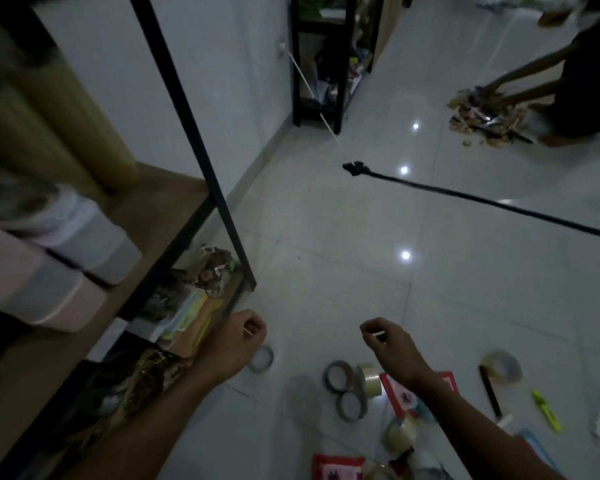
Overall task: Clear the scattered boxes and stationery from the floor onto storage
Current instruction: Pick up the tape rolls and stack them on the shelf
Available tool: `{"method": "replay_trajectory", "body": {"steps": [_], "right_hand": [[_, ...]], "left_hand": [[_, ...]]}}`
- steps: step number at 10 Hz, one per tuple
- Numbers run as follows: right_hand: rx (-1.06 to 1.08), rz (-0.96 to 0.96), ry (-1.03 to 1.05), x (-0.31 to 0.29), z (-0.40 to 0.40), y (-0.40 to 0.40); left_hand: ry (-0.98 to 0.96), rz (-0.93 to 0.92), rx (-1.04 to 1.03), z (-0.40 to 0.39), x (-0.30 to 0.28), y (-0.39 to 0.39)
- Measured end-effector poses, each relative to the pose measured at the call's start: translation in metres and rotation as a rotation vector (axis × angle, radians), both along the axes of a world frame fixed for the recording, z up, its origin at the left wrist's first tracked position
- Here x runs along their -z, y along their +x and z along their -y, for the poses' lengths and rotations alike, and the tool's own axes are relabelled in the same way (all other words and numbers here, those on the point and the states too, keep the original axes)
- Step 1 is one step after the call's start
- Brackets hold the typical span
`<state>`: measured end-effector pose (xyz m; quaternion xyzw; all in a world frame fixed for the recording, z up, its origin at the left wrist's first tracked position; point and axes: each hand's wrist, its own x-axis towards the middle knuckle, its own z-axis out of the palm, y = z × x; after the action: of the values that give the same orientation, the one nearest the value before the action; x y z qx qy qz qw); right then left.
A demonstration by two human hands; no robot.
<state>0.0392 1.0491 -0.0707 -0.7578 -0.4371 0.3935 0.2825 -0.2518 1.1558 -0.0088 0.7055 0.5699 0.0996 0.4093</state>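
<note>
Head view, looking down (close), floor [361,237]

Blurred rolls [49,109] on the shelf, red box [338,469] cut by the bottom edge.

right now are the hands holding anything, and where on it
Both hands are curled with fingertips pinched. The left hand and right hand each show a small pale sliver at the fingertips, perhaps thin string, but what it is cannot be told.

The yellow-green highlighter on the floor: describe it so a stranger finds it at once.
Look at the white tiled floor, bottom right, beyond the right hand. Past the black pen lies the highlighter. It is the only neon yellow-green thing there.
</note>
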Motion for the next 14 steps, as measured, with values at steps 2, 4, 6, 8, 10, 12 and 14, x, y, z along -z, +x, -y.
{"method": "replay_trajectory", "body": {"steps": [2,4,6,8,10,12,14], "right_hand": [[-0.009,0.07,-0.066,0.175,0.013,0.003],[-0.055,0.251,-0.053,0.31,0.016,0.028],[-0.171,0.558,-0.035,0.379,0.0,0.06],[0.009,0.455,-0.295,0.39,0.004,0.074],[0.223,0.021,-0.258,0.407,0.023,0.07],[0.081,0.012,-0.174,0.394,0.014,0.07],[-0.133,0.389,0.207,0.396,0.008,0.044]], "left_hand": [[-0.019,-0.108,0.063,-0.013,0.19,-0.009],[-0.025,-0.284,0.209,-0.015,0.333,-0.013],[0.095,-0.687,0.303,-0.045,0.442,-0.005],[0.151,-0.549,0.073,-0.042,0.488,0.011],[0.214,-0.523,0.116,-0.024,0.509,0.007],[0.416,-0.454,0.27,-0.029,0.507,0.012],[0.425,-0.182,0.536,-0.03,0.482,0.036]]}}
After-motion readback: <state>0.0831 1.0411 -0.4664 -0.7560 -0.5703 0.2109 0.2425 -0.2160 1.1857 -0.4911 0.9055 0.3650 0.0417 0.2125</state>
